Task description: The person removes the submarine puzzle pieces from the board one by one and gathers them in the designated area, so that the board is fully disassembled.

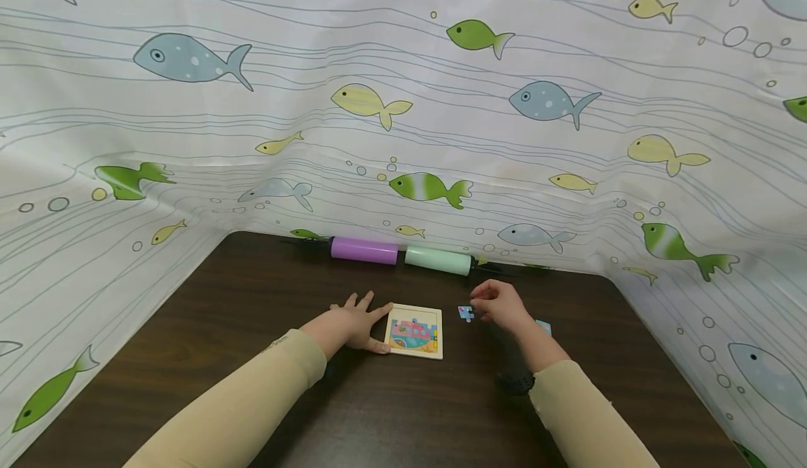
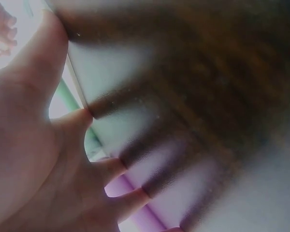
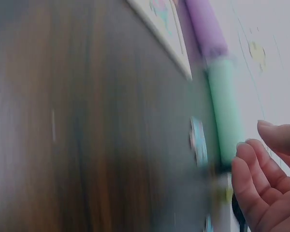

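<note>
A square jigsaw tray (image 1: 413, 310) with a pale wooden rim lies on the table, part of its colourful picture filled in. My left hand (image 1: 358, 324) is spread on the tabletop, thumb and index finger at the tray's left edge; its fingertips meet the dark surface in the left wrist view. To the right of the tray lies a loose blue and pink jigsaw piece (image 1: 466, 312). Beside that piece hovers my right hand (image 1: 498, 305), fingers loosely bent. In the right wrist view its thumb stands apart from the fingers (image 3: 249, 181), with nothing between them.
Another jigsaw piece (image 1: 543, 327) lies just beyond the right wrist, partly hidden by it. Along the table's back edge lie a purple cylinder (image 1: 364, 251) and a mint green cylinder (image 1: 438, 259) with dark ends. A fish-printed curtain (image 1: 353, 146) hangs around the dark wooden table (image 1: 391, 412).
</note>
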`<act>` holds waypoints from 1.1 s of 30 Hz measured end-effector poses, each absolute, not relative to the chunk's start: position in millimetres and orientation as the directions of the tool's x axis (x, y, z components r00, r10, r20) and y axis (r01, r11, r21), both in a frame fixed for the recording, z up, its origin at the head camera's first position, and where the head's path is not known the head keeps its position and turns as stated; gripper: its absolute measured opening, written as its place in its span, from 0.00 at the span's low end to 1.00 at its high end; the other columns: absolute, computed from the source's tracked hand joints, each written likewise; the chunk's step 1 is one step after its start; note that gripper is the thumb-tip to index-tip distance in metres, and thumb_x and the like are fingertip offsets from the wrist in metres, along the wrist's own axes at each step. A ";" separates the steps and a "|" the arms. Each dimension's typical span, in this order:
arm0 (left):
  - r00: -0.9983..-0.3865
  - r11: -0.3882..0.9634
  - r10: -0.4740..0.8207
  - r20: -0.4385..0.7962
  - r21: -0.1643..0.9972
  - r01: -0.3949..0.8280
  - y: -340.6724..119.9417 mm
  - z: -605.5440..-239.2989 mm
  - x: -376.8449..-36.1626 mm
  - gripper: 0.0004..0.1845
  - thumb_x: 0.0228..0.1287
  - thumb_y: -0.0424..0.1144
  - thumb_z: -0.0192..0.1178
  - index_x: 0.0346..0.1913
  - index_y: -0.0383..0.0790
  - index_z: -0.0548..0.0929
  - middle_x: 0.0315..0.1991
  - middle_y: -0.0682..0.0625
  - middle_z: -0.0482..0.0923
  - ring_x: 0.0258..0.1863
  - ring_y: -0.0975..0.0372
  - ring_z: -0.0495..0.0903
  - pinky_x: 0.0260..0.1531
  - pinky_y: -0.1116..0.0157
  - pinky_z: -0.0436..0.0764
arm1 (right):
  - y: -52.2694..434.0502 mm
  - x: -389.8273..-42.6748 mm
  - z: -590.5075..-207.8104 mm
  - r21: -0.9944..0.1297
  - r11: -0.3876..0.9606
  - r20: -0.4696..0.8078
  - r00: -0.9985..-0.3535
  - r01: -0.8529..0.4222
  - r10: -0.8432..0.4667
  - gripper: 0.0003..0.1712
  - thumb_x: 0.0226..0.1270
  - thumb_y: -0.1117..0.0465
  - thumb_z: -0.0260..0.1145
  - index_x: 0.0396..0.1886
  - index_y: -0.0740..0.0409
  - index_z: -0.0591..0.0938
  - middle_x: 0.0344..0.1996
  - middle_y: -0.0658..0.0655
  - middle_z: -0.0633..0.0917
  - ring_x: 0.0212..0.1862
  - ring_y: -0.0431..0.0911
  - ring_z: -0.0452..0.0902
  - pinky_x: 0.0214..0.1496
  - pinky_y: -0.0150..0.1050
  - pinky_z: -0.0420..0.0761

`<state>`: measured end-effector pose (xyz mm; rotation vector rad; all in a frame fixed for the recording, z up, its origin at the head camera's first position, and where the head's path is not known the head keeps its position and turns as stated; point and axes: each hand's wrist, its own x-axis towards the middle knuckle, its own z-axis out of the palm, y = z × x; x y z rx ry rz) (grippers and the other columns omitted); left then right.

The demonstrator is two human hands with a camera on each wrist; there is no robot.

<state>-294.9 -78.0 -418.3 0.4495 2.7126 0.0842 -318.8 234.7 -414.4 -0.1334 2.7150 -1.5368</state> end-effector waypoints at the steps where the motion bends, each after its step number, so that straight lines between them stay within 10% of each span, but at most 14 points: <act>1: -0.873 0.947 0.322 -0.367 0.119 0.299 -77.7 -418.0 -294.7 0.51 0.56 0.71 0.59 0.79 0.61 0.51 0.78 0.42 0.43 0.75 0.40 0.44 0.63 0.33 0.54 | 225.8 -319.0 -414.1 -0.856 0.512 0.028 -0.995 -0.074 -0.097 0.10 0.68 0.69 0.66 0.46 0.70 0.80 0.36 0.59 0.83 0.36 0.53 0.81 0.37 0.47 0.83; 33: -0.869 0.945 0.327 -0.372 0.109 0.308 -76.4 -411.6 -290.4 0.50 0.57 0.71 0.58 0.79 0.60 0.52 0.78 0.42 0.44 0.74 0.40 0.46 0.63 0.34 0.56 | 124.4 -312.0 -435.7 -0.688 0.684 -0.079 -0.911 -0.243 -0.404 0.11 0.58 0.61 0.77 0.37 0.56 0.83 0.26 0.52 0.78 0.27 0.45 0.72 0.27 0.36 0.74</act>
